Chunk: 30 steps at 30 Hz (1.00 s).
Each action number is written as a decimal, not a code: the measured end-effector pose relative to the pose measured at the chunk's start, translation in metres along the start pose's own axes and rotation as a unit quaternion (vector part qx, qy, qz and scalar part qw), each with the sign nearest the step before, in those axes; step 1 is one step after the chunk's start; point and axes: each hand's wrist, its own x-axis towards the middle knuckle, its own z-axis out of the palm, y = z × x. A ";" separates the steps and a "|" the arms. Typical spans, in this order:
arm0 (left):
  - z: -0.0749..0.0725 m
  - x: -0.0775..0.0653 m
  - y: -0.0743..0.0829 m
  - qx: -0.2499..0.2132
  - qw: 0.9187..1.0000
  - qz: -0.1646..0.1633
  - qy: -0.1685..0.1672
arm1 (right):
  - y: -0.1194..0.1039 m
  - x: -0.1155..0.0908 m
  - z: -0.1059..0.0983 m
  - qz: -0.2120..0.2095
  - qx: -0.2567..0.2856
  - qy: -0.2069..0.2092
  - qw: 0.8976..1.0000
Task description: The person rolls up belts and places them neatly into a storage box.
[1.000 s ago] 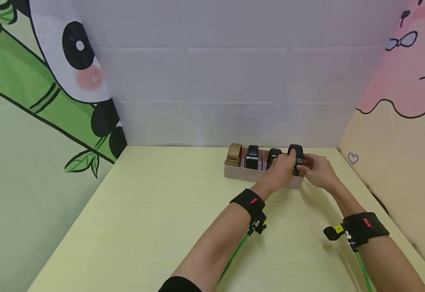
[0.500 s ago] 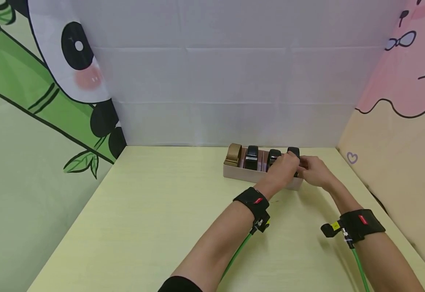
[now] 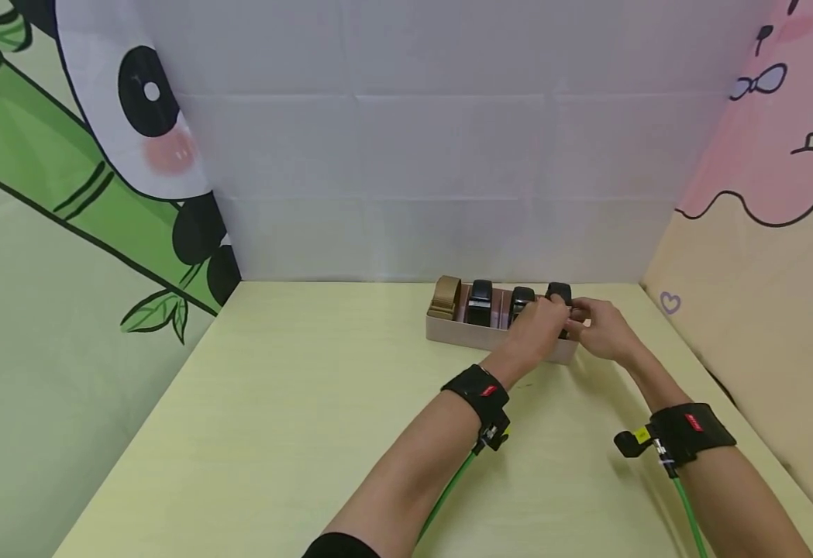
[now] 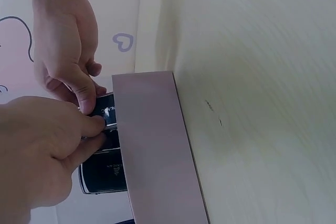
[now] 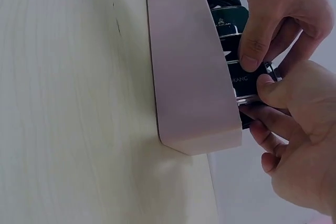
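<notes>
A rolled black belt [image 5: 240, 81] with a shiny buckle plate stands in the right end section of a pale pink box [image 3: 467, 333]. My left hand [image 3: 537, 329] pinches it from the left, thumb on the plate in the right wrist view. From the right, my right hand [image 3: 608, 332] holds the same belt between thumb and fingers. Fingers cover much of it in the head view. Just left of it sits another rolled black belt [image 5: 230, 19]. Further left are one more black roll [image 3: 479, 304] and a gold-brown roll [image 3: 445, 297].
The box rests near the back edge of a light wood table [image 3: 294, 387], close to a white back wall [image 3: 406, 155]. A printed side wall [image 3: 748, 310] rises at the right. Green cables [image 3: 448, 496] trail from both wrist straps.
The right-end black belt has gone lower into its section since one second ago. Both hands moved down slightly with it, and the left fingers came closer to the right ones.
</notes>
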 end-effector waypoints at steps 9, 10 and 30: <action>0.004 -0.004 -0.001 -0.020 1.000 0.012 0.014 | 0.002 -0.003 0.002 -0.001 0.002 0.000 1.000; 0.004 -0.005 -0.002 -0.019 1.000 0.012 0.016 | 0.003 -0.003 0.003 -0.002 0.001 0.003 1.000; -0.003 -0.014 -0.013 -0.103 0.995 -0.001 -0.019 | 0.001 -0.004 0.000 -0.004 -0.024 -0.029 0.999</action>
